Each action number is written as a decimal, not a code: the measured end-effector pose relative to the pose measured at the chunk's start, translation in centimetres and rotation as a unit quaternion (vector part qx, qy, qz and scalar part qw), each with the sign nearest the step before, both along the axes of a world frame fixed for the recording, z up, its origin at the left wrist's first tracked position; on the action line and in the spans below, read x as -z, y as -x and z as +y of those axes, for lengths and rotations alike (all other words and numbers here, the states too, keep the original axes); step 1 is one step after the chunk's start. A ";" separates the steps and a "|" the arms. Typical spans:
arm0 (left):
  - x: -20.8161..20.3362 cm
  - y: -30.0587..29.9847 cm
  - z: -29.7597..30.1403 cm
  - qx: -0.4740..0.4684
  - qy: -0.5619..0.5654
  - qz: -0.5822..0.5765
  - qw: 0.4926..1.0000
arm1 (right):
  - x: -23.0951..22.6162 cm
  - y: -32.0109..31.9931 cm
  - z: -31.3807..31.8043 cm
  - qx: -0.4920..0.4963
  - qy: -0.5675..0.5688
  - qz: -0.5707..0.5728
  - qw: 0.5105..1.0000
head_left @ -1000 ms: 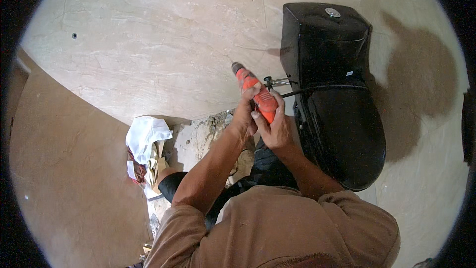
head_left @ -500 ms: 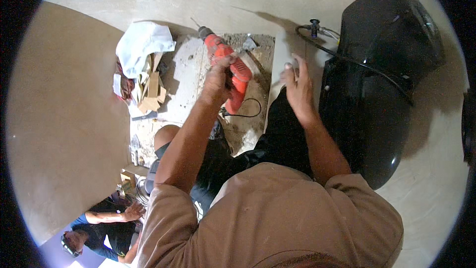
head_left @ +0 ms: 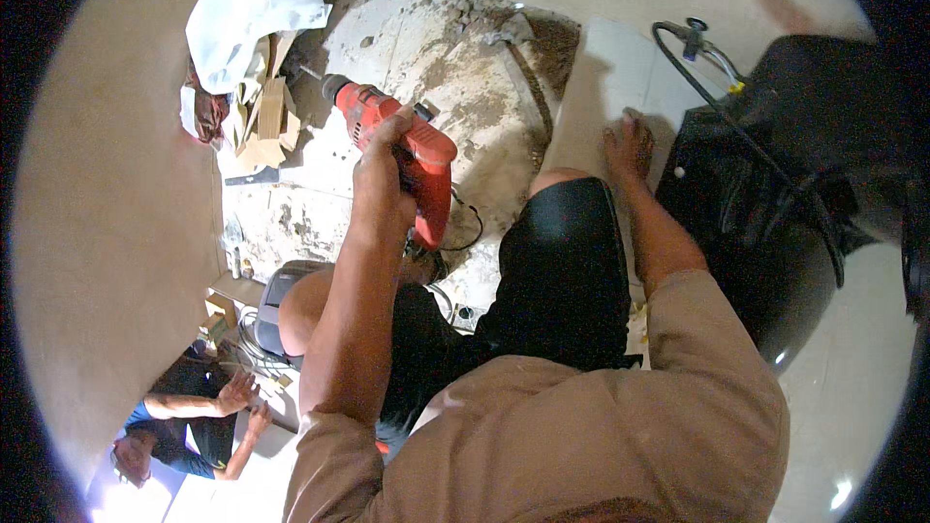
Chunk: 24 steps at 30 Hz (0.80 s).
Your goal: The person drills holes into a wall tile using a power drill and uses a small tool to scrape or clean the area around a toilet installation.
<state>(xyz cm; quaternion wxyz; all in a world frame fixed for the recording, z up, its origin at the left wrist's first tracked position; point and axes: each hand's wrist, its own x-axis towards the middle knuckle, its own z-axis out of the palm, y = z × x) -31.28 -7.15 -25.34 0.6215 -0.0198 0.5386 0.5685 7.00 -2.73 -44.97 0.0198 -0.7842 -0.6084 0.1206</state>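
Our red drill is moving farther left of the black toilet, our left hand alone clamping its body; our right hand is reaching beside the toilet, fingers apart and empty, so we are apparently not drilling.

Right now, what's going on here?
The person's left hand grips a red drill, aimed toward the cardboard and white sheet beside the rough floor. The right hand looks empty, beside the black toilet. Another person is at the picture's lower left, hands in front.
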 end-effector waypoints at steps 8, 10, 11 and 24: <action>2.2 1.7 0.9 0.085 0.075 0.138 0.984 | 5.5 -0.6 -3.0 -0.087 -0.158 -0.109 0.978; 2.5 2.2 2.7 0.095 0.089 0.161 0.978 | 5.0 0.1 -2.7 -0.070 -0.111 -0.105 0.986; 3.0 2.3 3.5 0.122 0.086 0.174 0.973 | 5.0 0.2 -2.5 -0.050 -0.075 -0.106 0.990; 10.0 6.4 10.1 0.285 0.173 0.437 0.835 | 4.2 -0.6 -2.2 -0.097 -0.084 -0.094 0.987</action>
